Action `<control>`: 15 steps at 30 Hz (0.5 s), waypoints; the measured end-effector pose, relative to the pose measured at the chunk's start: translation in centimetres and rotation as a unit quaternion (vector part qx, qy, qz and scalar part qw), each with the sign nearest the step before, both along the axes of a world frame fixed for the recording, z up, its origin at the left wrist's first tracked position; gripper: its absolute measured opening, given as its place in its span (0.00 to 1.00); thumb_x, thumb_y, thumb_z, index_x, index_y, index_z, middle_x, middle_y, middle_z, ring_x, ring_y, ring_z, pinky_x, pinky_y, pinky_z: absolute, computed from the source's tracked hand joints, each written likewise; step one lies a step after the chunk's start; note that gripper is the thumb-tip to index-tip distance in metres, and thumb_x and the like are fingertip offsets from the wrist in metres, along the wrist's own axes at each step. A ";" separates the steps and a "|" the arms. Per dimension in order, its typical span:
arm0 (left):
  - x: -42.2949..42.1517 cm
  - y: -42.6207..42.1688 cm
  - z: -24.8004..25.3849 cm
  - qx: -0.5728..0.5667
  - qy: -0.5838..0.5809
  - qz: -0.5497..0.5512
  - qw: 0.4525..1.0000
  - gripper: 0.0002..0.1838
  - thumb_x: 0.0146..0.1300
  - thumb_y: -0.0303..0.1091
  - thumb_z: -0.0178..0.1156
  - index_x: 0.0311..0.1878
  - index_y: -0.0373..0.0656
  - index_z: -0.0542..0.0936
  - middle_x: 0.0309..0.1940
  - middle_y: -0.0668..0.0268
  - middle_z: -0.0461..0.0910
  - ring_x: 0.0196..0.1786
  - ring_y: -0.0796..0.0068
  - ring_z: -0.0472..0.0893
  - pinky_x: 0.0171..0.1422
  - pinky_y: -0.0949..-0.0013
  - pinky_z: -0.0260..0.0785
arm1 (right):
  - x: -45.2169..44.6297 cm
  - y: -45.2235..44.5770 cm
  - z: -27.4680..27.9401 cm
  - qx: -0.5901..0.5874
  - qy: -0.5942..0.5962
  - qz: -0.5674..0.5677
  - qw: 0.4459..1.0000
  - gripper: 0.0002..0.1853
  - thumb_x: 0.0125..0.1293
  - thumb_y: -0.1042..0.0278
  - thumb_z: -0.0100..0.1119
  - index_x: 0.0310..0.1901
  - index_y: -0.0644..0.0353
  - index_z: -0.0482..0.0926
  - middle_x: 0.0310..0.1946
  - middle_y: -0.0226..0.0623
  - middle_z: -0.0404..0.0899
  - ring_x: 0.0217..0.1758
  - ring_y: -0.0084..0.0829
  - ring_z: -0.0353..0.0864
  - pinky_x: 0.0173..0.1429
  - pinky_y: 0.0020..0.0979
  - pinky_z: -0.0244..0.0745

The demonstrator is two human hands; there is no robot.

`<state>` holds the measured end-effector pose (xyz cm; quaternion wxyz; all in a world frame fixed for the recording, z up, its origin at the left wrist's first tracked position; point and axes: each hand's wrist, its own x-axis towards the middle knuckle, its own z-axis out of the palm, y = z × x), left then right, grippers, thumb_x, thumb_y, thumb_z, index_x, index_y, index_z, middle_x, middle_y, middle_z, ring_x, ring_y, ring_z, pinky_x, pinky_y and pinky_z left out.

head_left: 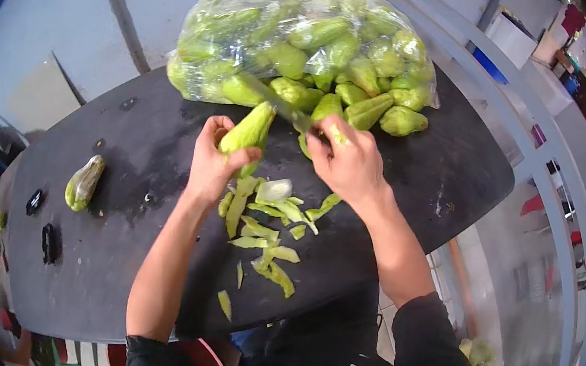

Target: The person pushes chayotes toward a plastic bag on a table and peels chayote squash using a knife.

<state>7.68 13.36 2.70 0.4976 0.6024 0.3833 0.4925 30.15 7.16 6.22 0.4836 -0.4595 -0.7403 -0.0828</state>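
My left hand grips a light green chayote, its narrow end pointing up. My right hand is closed round a knife, whose blurred blade reaches left past the tip of the chayote. A bit of green peel sticks to the back of that hand. Below both hands, strips of chayote peel lie scattered on the black table. Behind the knife, several whole chayotes spill from the mouth of a large clear plastic bag full of them.
Off to the left on the table lies one chayote with a pale, peeled-looking side. Two small black objects rest nearer the left edge. A grey metal railing runs along the right. Against the back stands a pale wall.
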 end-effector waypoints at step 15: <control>-3.4 -7.4 -0.9 0.115 -0.042 0.050 0.991 0.36 0.43 0.36 0.81 0.55 0.35 0.76 0.49 0.64 0.80 0.51 0.77 0.80 0.59 0.69 0.72 | -4.9 -3.9 -0.4 0.126 -0.158 0.127 0.971 0.23 0.41 0.69 0.69 0.43 0.60 0.76 0.26 0.31 0.71 0.23 0.32 0.77 0.26 0.33 0.74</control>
